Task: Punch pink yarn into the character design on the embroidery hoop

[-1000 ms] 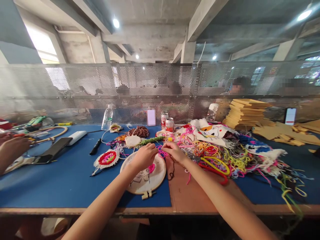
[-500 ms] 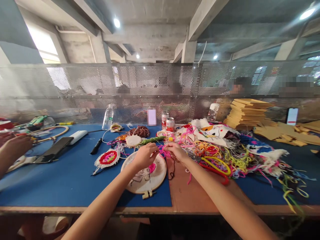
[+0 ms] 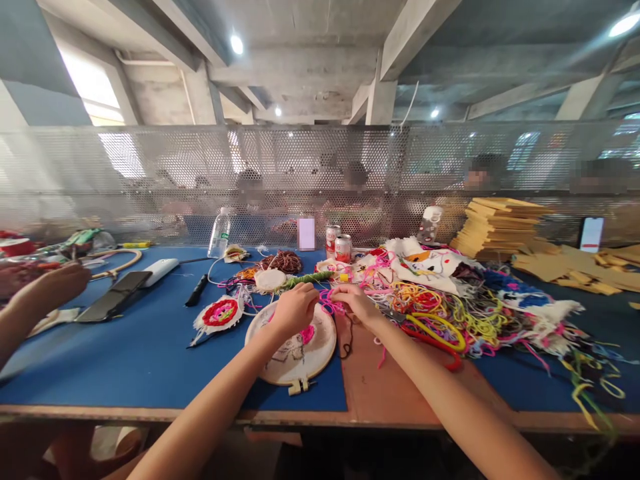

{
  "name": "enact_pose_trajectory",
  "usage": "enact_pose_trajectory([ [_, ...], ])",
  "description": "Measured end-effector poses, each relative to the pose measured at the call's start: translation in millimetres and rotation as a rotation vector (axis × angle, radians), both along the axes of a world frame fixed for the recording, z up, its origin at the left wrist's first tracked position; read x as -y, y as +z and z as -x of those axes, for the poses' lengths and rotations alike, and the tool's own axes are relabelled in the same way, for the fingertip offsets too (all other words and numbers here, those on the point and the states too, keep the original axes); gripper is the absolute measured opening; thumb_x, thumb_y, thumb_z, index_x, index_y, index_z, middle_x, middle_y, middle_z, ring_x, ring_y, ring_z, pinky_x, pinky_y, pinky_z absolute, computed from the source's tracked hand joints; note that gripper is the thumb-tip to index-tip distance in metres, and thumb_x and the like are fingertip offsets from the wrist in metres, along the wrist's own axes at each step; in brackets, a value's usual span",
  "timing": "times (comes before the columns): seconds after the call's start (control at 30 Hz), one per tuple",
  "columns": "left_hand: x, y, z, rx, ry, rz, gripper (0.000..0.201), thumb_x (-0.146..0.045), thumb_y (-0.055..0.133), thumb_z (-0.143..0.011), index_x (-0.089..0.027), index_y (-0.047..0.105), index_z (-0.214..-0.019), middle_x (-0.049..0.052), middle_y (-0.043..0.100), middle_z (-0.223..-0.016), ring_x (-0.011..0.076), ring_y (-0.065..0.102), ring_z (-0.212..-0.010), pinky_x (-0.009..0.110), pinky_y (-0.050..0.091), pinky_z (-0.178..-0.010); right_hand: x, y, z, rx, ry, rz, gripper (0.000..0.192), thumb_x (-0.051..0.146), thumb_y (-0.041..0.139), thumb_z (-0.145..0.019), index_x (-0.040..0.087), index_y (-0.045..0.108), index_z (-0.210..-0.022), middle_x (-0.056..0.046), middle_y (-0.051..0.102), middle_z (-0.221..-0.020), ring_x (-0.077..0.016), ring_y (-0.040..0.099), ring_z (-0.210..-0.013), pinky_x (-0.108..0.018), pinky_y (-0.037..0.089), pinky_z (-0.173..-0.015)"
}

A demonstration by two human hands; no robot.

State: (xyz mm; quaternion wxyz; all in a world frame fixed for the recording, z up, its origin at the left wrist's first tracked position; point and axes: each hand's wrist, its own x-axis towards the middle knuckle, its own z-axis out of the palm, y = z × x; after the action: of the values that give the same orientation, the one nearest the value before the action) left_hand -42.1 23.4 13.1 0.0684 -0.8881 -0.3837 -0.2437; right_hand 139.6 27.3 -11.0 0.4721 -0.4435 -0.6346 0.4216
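Above the embroidery hoop [image 3: 295, 347], left hand [image 3: 295, 310] and right hand [image 3: 356, 303] meet, both pinched closed on 1 pink yarn strand [image 3: 327, 307]. Loose yarn pile [image 3: 450, 307] lies just right, on the blue table [image 3: 125, 353].

Centre of frame: left hand [image 3: 295, 309] and right hand [image 3: 356, 302], fingers pinched together on a tangle of pink yarn [image 3: 330, 305], held over the upper edge of a round wooden embroidery hoop with white cloth [image 3: 295, 345]. Hoop lay on a blue table mat [image 3: 140, 353], its clasp toward the lower edge. Right of centre: heap of loose multicoloured yarn [image 3: 450, 313]. Left of the hoop: small red-and-pink tufted round patch [image 3: 219, 313]. Behind: two red drink cans [image 3: 339, 245], a clear plastic bottle [image 3: 219, 233]. Upper right: stack of tan cardboard sheets [image 3: 495, 223]. Far left: another person's hand [image 3: 50, 287], beside a black phone [image 3: 115, 304].
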Motion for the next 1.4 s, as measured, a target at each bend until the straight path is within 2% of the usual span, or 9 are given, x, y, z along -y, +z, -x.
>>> enact_pose_trajectory([
  [0.1, -1.0, -1.7, -0.2, 0.062, 0.04, 0.012, 0.021, -0.013, 0.042, -0.082, -0.019, 0.061, -0.076, 0.006, 0.06, -0.082, 0.0179, 0.055, -0.079, 0.025, 0.039, -0.061, 3.7, -5.0, 3.4, 0.016, 0.002, 0.035, 0.018, 0.03, 0.06, -0.061, 0.018, 0.059, -0.048, 0.003, 0.051, -0.049, -0.0122, 0.043, -0.053, -0.026, 0.031, -0.054],
  [0.27, -0.2, -0.7, 2.1, 0.066, -0.071, 0.052, 0.019, -0.017, 0.045, -0.083, -0.019, 0.064, -0.078, 0.004, 0.059, -0.079, 0.0154, 0.055, -0.072, 0.025, 0.039, -0.062, 8.7, -2.0, 2.6, -0.026, -0.078, 0.032, 0.016, 0.032, 0.058, -0.066, 0.02, 0.059, -0.055, 0.004, 0.046, -0.047, -0.0105, 0.036, -0.047, -0.025, 0.026, -0.048],
  [0.4, 0.6, 2.6, 2.7, 0.108, -0.018, 0.014, 0.02, -0.019, 0.045, -0.084, -0.019, 0.064, -0.079, 0.004, 0.059, -0.077, 0.016, 0.054, -0.072, 0.025, 0.038, -0.06, 14.4, 6.6, 5.3, -0.051, -0.045, -0.056, 0.017, 0.031, 0.058, -0.068, 0.02, 0.058, -0.055, 0.003, 0.048, -0.052, -0.0112, 0.04, -0.052, -0.025, 0.029, -0.051],
  [0.5, 0.3, 3.8, 3.0, 0.165, 0.012, 0.011, 0.02, -0.02, 0.045, -0.084, -0.019, 0.064, -0.079, 0.004, 0.058, -0.076, 0.0152, 0.053, -0.07, 0.024, 0.038, -0.058, 14.3, 3.1, 9.2, -0.012, 0.032, -0.035, 0.016, 0.029, 0.062, -0.064, 0.019, 0.06, -0.052, 0.003, 0.05, -0.052, -0.0122, 0.042, -0.055, -0.025, 0.03, -0.054],
  [0.6, -1.0, 2.7, 3.2, 0.197, -0.035, 0.045, 0.018, -0.019, 0.046, -0.084, -0.018, 0.063, -0.079, 0.003, 0.057, -0.075, 0.0147, 0.053, -0.07, 0.024, 0.039, -0.061, 9.1, -2.7, 7.5, -0.002, 0.007, 0.02, 0.018, 0.033, 0.062, -0.064, 0.019, 0.06, -0.053, 0.004, 0.044, -0.045, -0.0118, 0.04, -0.05, -0.025, 0.029, -0.052],
  [0.73, -2.5, -0.4, 1.6, 0.169, -0.098, 0.058, 0.02, -0.015, 0.043, -0.085, -0.018, 0.061, -0.078, 0.005, 0.057, -0.081, 0.0153, 0.053, -0.074, 0.025, 0.04, -0.064, 5.4, -0.2, 0.9, -0.029, -0.079, -0.024, 0.02, 0.036, 0.056, -0.069, 0.019, 0.059, -0.06, 0.004, 0.048, -0.054, -0.0121, 0.042, -0.055, -0.025, 0.031, -0.055],
  [0.87, -2.3, -2.2, -0.7, 0.107, -0.123, 0.075, 0.024, -0.008, 0.036, -0.086, -0.016, 0.057, -0.079, 0.006, 0.056, -0.082, 0.0156, 0.052, -0.074, 0.026, 0.041, -0.068, 8.8, 4.1, 3.1, -0.023, -0.068, -0.071, 0.015, 0.031, 0.057, -0.068, 0.019, 0.058, -0.059, 0.003, 0.048, -0.057, -0.0125, 0.042, -0.058, -0.025, 0.031, -0.057],
  [1.17, -0.2, -4.4, -1.1, -0.02, 0.021, 0.008, 0.019, -0.014, 0.042, -0.084, -0.018, 0.06, -0.081, 0.005, 0.058, -0.081, 0.0177, 0.055, -0.074, 0.025, 0.039, -0.061, 18.3, -0.2, 16.0, 0.003, 0.0, -0.143, 0.013, 0.026, 0.058, -0.069, 0.019, 0.06, -0.059, 0.002, 0.054, -0.06, -0.0145, 0.047, -0.063, -0.027, 0.034, -0.063],
  [1.4, -0.7, -5.1, -0.1, 0.051, 0.082, 0.0, 0.02, -0.019, 0.041, -0.086, -0.019, 0.061, -0.082, 0.004, 0.059, -0.082, 0.0169, 0.055, -0.072, 0.025, 0.036, -0.057, 9.8, -12.0, 15.9, -0.021, -0.045, -0.029, 0.014, 0.026, 0.059, -0.064, 0.018, 0.06, -0.052, 0.002, 0.053, -0.052, -0.0131, 0.046, -0.057, -0.025, 0.033, -0.058],
])
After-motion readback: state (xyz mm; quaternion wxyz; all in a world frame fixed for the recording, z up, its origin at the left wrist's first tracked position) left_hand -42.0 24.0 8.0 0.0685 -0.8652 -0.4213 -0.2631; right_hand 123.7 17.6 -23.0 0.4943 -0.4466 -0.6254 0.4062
